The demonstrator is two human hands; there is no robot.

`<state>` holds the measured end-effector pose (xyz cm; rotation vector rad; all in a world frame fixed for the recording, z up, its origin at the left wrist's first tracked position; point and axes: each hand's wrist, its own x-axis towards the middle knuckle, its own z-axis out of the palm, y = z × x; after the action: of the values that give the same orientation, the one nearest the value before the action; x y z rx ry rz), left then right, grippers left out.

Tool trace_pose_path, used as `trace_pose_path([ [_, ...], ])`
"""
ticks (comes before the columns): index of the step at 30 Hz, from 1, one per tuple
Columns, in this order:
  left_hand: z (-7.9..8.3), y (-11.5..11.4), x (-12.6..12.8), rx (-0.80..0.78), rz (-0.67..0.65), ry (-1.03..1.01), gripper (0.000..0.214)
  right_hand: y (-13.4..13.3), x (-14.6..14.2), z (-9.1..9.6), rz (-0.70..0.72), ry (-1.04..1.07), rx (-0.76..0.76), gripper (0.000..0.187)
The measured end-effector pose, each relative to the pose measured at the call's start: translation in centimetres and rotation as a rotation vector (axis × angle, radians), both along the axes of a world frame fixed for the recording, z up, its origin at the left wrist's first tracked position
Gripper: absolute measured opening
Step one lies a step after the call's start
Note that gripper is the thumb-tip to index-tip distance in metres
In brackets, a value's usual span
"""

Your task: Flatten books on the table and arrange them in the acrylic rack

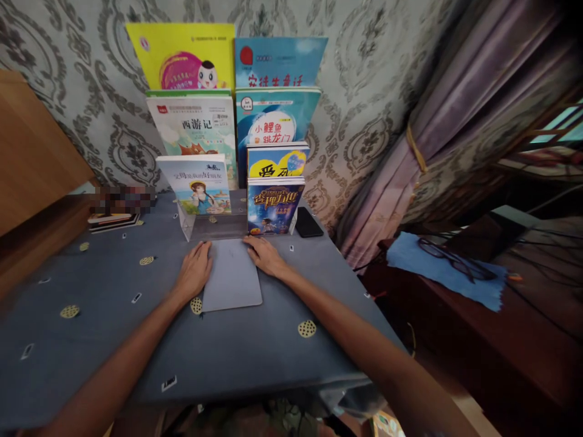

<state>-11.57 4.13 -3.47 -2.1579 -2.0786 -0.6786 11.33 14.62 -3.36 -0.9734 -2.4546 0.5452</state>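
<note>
A thin grey pad or board (231, 276) lies flat on the blue-grey tablecloth (113, 340), its far edge at the foot of a clear tiered book stand (187, 226). My left hand (195, 270) rests flat on the pad's left edge, fingers stretched forward. My right hand (264, 255) lies flat at the pad's far right corner, fingers together. The stand holds several children's books in two columns; the front ones are a pale-covered book (198, 185) on the left and a dark blue book (273, 205) on the right.
A black phone (308, 223) lies right of the stand. A low stack of books (113, 220) sits at the far left. A wooden panel (31, 152) stands left. Right of the table hang purple curtains (455, 121); eyeglasses (455, 258) rest on a blue cloth (444, 270).
</note>
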Motion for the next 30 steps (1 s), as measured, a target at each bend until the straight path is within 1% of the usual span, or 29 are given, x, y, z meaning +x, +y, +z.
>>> trace_pose_path([
  [4, 0.2, 0.0, 0.1, -0.026, 0.005, 0.007, 0.043, -0.1, 0.2, -0.5, 0.021, 0.063, 0.024, 0.042],
  [8, 0.3, -0.1, 0.0, -0.052, 0.007, 0.02, 0.044, -1.6, 1.5, -0.5, 0.088, 0.125, 0.03, 0.041],
  [11, 0.3, -0.1, 0.0, -0.068, 0.007, 0.025, 0.044, -3.5, 2.9, -0.2, 0.126, 0.157, 0.025, 0.039],
  [15, 0.6, -0.3, 0.2, -0.099, 0.016, 0.023, 0.046, -6.7, 4.8, 0.2, 0.151, 0.187, 0.045, 0.034],
  [19, 0.8, -0.4, 0.3, -0.118, 0.025, 0.019, 0.047, -10.1, 6.7, 0.6, 0.227, 0.215, 0.085, 0.031],
  [23, 0.9, -0.4, 0.4, -0.116, 0.033, 0.015, 0.046, -12.3, 7.9, 1.2, 0.297, 0.215, 0.101, 0.032],
  [26, 0.8, -0.3, 0.4, -0.12, 0.031, 0.015, 0.046, -13.2, 7.0, 1.8, 0.327, 0.195, 0.098, 0.033],
  [28, 0.8, -0.3, 0.4, -0.116, 0.028, 0.012, 0.046, -13.8, 5.1, 2.2, 0.383, 0.154, 0.111, 0.031],
  [30, 0.7, -0.3, 0.3, -0.108, 0.024, 0.006, 0.045, -14.5, 2.8, 2.5, 0.495, 0.058, 0.123, 0.033],
])
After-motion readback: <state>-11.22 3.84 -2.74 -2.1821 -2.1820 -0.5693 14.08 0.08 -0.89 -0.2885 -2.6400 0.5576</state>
